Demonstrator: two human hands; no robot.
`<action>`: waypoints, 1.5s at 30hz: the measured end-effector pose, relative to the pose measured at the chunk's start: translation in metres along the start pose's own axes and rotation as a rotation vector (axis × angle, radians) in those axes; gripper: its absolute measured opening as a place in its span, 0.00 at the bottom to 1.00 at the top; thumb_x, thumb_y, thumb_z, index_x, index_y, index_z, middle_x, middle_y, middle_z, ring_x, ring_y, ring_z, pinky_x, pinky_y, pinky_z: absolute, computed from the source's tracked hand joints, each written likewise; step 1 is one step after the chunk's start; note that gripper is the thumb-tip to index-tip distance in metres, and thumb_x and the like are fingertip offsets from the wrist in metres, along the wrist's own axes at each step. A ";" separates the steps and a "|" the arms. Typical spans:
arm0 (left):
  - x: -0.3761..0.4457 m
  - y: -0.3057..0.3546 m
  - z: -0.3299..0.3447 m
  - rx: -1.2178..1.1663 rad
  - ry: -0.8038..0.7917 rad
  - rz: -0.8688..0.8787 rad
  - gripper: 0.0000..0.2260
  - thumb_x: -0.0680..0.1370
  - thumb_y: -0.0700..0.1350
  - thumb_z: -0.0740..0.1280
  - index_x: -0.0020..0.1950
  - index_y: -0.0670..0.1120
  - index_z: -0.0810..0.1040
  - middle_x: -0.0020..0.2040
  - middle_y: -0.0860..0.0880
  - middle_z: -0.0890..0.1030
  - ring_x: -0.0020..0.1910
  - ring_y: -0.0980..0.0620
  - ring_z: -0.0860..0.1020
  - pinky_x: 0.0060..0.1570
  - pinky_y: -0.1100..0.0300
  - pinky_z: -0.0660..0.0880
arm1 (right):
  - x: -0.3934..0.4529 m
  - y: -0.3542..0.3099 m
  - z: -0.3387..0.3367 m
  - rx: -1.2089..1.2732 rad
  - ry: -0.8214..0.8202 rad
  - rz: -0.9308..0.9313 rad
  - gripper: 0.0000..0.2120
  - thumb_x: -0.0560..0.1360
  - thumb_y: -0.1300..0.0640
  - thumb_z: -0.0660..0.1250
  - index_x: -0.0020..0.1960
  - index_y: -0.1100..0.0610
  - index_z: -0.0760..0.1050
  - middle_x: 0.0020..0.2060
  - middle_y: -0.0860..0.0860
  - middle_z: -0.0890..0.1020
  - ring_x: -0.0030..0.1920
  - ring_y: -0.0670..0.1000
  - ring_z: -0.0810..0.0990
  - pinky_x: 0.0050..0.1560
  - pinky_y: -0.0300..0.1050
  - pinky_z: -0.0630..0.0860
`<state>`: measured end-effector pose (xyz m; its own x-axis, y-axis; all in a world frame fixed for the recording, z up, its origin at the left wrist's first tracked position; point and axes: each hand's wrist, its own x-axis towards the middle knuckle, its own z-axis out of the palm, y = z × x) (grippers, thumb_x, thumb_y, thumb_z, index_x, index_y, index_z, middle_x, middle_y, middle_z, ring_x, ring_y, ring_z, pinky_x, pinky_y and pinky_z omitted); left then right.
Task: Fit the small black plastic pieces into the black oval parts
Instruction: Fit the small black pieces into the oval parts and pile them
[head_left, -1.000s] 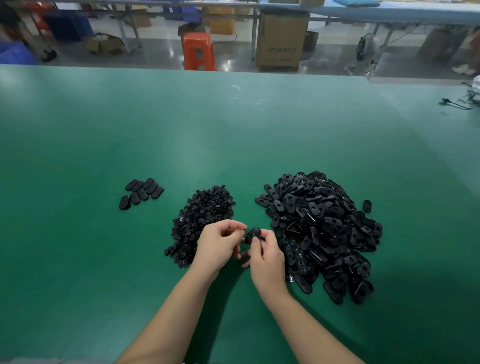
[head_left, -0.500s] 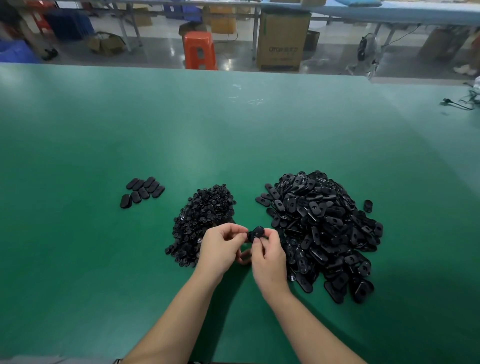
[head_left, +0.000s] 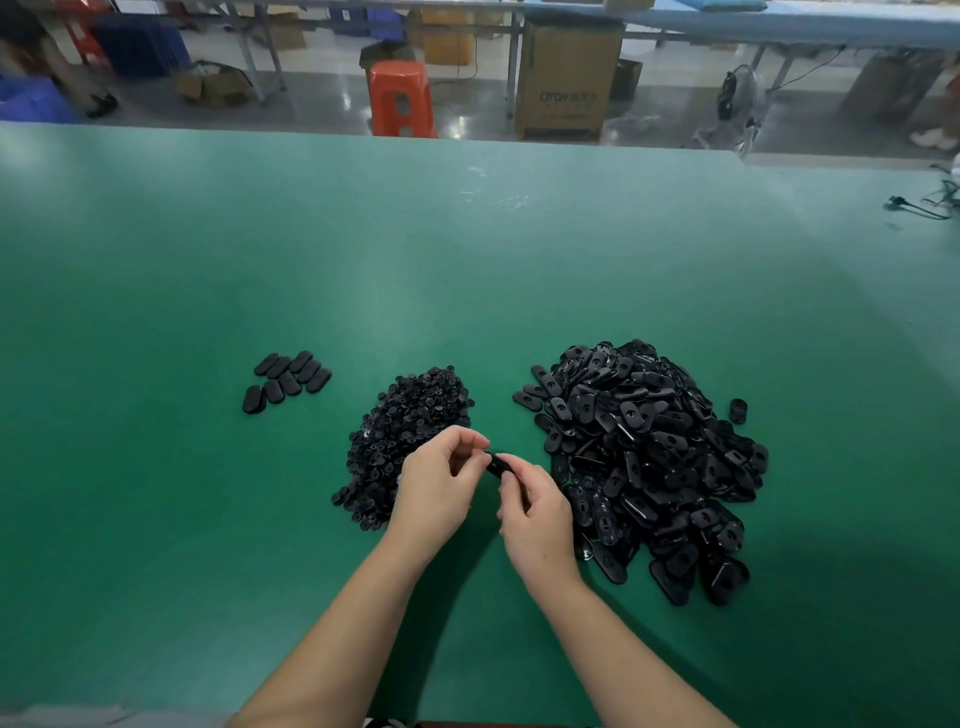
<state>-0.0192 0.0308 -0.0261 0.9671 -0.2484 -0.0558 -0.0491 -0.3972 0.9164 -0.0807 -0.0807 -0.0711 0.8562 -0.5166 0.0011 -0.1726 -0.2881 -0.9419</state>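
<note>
Between the two heaps, my left hand (head_left: 439, 486) and my right hand (head_left: 535, 512) meet over the green table (head_left: 467, 270). Together they pinch one black oval part (head_left: 498, 464), seen edge-on between the fingertips. A heap of small black plastic pieces (head_left: 402, 441) lies just behind my left hand. A larger heap of black oval parts (head_left: 644, 457) lies to the right of my right hand. Several black ovals (head_left: 285, 380) are laid side by side in two short rows at the left. Whether a small piece sits in the held oval is hidden by my fingers.
A single oval part (head_left: 737, 410) lies alone to the right of the big heap. Black cables (head_left: 930, 200) lie at the table's far right edge. Beyond the far edge are an orange stool (head_left: 401, 98) and a cardboard box (head_left: 569, 83).
The held oval has turned from face-up to edge-on between my fingertips. My right hand has shifted slightly lower; my left hand stays at the same spot.
</note>
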 end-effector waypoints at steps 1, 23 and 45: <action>0.000 0.000 0.000 0.025 0.003 0.010 0.08 0.79 0.41 0.71 0.46 0.55 0.80 0.39 0.56 0.83 0.29 0.63 0.76 0.34 0.67 0.71 | 0.000 0.000 0.000 -0.008 0.001 -0.008 0.12 0.83 0.60 0.63 0.63 0.55 0.81 0.53 0.46 0.82 0.50 0.52 0.83 0.56 0.55 0.80; -0.002 0.000 0.012 0.362 0.046 0.122 0.05 0.81 0.40 0.68 0.51 0.46 0.84 0.44 0.54 0.82 0.43 0.57 0.78 0.44 0.67 0.71 | 0.002 0.010 0.004 0.056 -0.042 0.067 0.13 0.82 0.57 0.64 0.65 0.55 0.80 0.52 0.51 0.86 0.48 0.52 0.83 0.54 0.58 0.82; -0.001 0.000 0.010 0.276 0.018 0.105 0.04 0.80 0.40 0.70 0.48 0.47 0.84 0.41 0.55 0.82 0.38 0.62 0.76 0.41 0.69 0.70 | 0.002 0.010 0.002 0.088 -0.057 0.058 0.11 0.82 0.59 0.64 0.62 0.52 0.81 0.41 0.48 0.84 0.32 0.43 0.79 0.37 0.44 0.79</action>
<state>-0.0224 0.0218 -0.0302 0.9572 -0.2863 0.0433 -0.2133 -0.5962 0.7740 -0.0800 -0.0826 -0.0818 0.8727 -0.4831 -0.0713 -0.1817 -0.1856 -0.9657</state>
